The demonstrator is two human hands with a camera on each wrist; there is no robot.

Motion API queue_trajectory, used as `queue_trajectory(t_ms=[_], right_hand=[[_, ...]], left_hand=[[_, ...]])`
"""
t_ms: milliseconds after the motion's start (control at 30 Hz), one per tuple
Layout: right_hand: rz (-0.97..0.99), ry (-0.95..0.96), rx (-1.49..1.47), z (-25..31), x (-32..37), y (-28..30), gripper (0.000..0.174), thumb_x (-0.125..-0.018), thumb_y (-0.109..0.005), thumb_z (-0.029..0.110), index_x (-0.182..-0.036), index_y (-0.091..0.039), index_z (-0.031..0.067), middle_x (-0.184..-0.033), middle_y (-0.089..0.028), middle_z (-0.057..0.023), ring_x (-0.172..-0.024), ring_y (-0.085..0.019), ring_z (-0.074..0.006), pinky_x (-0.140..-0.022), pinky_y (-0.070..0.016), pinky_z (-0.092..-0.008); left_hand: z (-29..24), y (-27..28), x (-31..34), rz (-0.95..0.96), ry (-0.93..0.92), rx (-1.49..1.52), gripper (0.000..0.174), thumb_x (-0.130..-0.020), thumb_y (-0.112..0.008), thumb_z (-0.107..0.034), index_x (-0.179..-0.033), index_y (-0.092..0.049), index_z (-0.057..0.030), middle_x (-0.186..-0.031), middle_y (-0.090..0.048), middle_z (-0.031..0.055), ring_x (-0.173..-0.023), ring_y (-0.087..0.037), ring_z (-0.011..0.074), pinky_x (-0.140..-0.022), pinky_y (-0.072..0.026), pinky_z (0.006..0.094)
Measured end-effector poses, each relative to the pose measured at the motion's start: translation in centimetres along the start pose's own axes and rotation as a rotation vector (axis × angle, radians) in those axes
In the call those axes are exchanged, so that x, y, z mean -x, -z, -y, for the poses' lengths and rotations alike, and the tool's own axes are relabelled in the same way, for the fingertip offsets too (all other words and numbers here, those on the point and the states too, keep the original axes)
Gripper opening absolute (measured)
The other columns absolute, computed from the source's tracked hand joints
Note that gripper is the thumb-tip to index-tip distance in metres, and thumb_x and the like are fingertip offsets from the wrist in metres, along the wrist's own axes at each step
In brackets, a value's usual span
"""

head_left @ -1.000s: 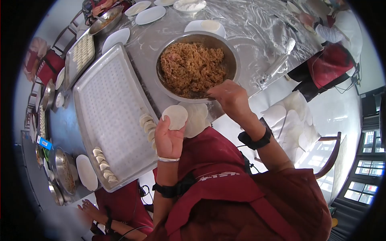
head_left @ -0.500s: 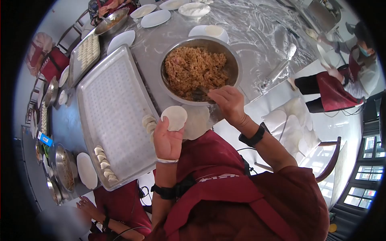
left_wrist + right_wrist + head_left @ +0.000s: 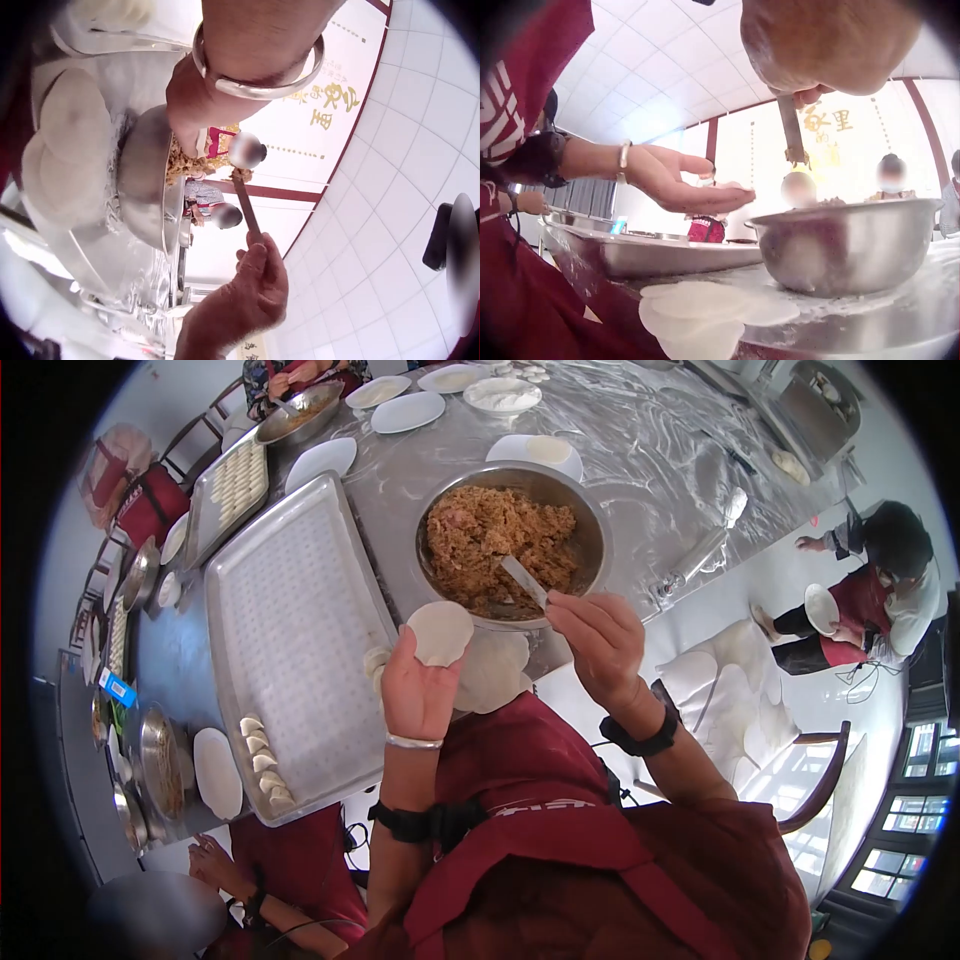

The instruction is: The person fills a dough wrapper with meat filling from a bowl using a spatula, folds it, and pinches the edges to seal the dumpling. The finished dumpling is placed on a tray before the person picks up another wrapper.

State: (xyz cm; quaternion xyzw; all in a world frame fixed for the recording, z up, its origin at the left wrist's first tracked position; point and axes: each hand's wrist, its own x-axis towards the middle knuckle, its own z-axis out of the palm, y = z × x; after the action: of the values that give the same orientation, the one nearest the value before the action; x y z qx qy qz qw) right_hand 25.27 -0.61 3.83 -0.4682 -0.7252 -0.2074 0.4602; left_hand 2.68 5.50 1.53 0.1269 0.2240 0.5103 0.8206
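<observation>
My left hand [image 3: 420, 695] is palm up, its fingers extended under a round dough wrapper [image 3: 442, 633]. My right hand [image 3: 600, 650] pinches a flat metal spatula [image 3: 525, 580] by one end, above the near rim of the steel bowl [image 3: 594, 545]. A little filling clings to the spatula's tip [image 3: 240, 177], best seen in the left wrist view. Brown minced filling [image 3: 490, 535] is heaped in the bowl. More wrappers [image 3: 492, 675] lie overlapping between the bowl and my apron, partly behind the left hand.
A large metal tray [image 3: 300, 620] lies left of the bowl, with a row of dumplings [image 3: 262, 760] along its near left. White plates [image 3: 408, 413] stand on the floured table's far side. A chair [image 3: 820, 780] stands to the right. Other people [image 3: 890, 580] are around the table.
The spatula has come up out of the filling, and my right hand has drawn back slightly toward me. The left hand keeps the wrapper. A person at the right has moved farther from the table.
</observation>
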Motion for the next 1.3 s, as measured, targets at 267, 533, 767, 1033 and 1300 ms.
queue_trajectory(t_ms=[267,533,767,1033,1300], right_hand=[[0.051,-0.002,-0.152,3.6,-0.4,0.9,0.025,-0.071,-0.07,0.006,-0.095,-0.072,0.003,-0.099,-0.072,-0.0112,-0.08,-0.068,-0.0271,-0.069,-0.0537,-0.0343],[-0.051,-1.231,-0.851,5.7,0.5,0.3,0.019,-0.094,-0.059,0.01,-0.104,-0.067,-0.0035,-0.09,-0.072,-0.0127,-0.073,-0.066,-0.0162,-0.066,-0.0543,-0.029],[-0.116,-1.46,-1.054,5.9,1.8,-0.4,0.021,-0.095,-0.057,0.011,-0.105,-0.064,-0.006,-0.085,-0.071,-0.0151,-0.066,-0.063,-0.0116,-0.058,-0.052,-0.0245],[-0.069,-1.424,-0.888,6.4,1.3,1.5,0.019,-0.095,-0.057,0.01,-0.104,-0.066,-0.0043,-0.082,-0.07,-0.012,-0.066,-0.063,-0.0106,-0.061,-0.0516,-0.0241],[-0.096,-1.421,-1.016,5.9,1.8,1.0,0.019,-0.095,-0.057,0.009,-0.105,-0.065,-0.0052,-0.083,-0.071,-0.0124,-0.066,-0.062,-0.0105,-0.061,-0.052,-0.0246]], left_hand=[[0.2,-2.4,-1.2,0.098,0.113,0.093,0.053,-0.105,-0.04,-0.04,-0.132,-0.046,0.0052,-0.134,-0.055,0.0195,-0.126,-0.052,0.0339,-0.111,-0.0402,0.0492],[0.4,-2.0,-0.1,0.074,0.066,0.083,0.053,-0.105,-0.038,-0.04,-0.134,-0.044,0.0038,-0.137,-0.052,0.0187,-0.13,-0.047,0.0339,-0.114,-0.0335,0.0503],[0.5,-0.5,2.4,0.049,0.057,0.063,0.048,-0.106,-0.035,-0.038,-0.134,-0.044,0.0005,-0.139,-0.051,0.0172,-0.132,-0.046,0.0342,-0.114,-0.0325,0.0518],[-0.3,2.7,3.4,0.056,0.009,0.056,0.042,-0.106,-0.034,-0.035,-0.135,-0.045,-0.0057,-0.142,-0.048,0.0191,-0.135,-0.043,0.0373,-0.112,-0.0346,0.0536],[0.6,2.2,3.0,-0.044,0.087,0.051,0.049,-0.107,-0.033,-0.036,-0.137,-0.042,0.0016,-0.143,-0.047,0.019,-0.135,-0.043,0.0364,-0.112,-0.0355,0.0536]])
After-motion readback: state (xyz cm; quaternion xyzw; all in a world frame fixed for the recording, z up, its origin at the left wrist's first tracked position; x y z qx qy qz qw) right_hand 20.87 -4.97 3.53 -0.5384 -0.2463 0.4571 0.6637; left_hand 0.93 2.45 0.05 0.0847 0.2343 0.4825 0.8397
